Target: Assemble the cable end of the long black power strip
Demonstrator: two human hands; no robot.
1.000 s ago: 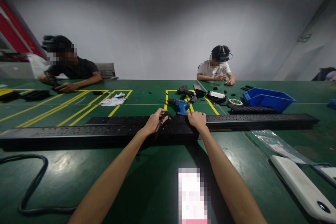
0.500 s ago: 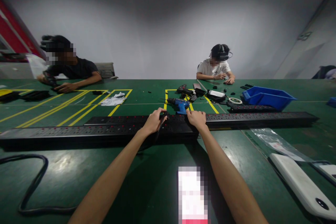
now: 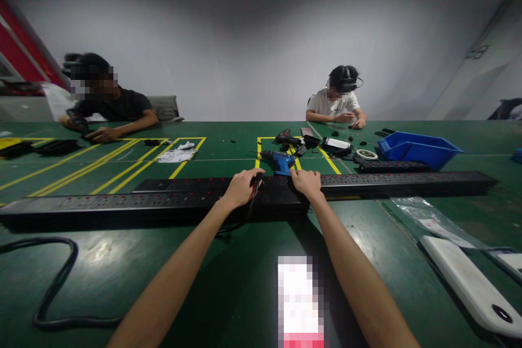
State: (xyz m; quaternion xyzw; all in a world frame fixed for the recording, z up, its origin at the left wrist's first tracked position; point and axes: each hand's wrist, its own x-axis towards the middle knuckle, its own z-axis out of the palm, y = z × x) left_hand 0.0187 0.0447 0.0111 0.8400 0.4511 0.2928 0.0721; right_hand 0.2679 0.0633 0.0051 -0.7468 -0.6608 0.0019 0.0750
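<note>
Clock from my two hands, 12 straight ahead. Left hand (image 3: 241, 189): fingers curled closed on 1 black corded piece (image 3: 258, 178), above the near strip; its cord drops over the strip's front side. Right hand (image 3: 306, 181): half curled, down at the near strip's right end; can't tell if it grips.

Counts: 2 long black socket strips, near strip (image 3: 122, 206) running out to 9, far strip (image 3: 408, 184) out to 3, overlapping under my hands. 1 short strip (image 3: 391, 166) at 2, just this side of 1 blue bin (image 3: 438, 155). 2 drills at 12: blue drill (image 3: 281, 162) near, dark drill (image 3: 287, 138) beyond. 1 tape roll (image 3: 367, 154) at 2. 1 clear bag (image 3: 434, 223) between 3 and 4, 1 white case (image 3: 468, 285) at 4, 1 lit screen (image 3: 299, 302) at 6, dark cable (image 3: 53, 288) at 8, white paper (image 3: 177, 154) at 10. Small black parts around 1: too small to count.

Desk (image 3: 228, 288): green, glossy, yellow lines on the far half. Room: grey wall (image 3: 236, 54) at 12, red panel (image 3: 24, 43) at 10. 2 co-workers across: dark top (image 3: 126, 106) at 10, white top (image 3: 324, 104) at 1.
</note>
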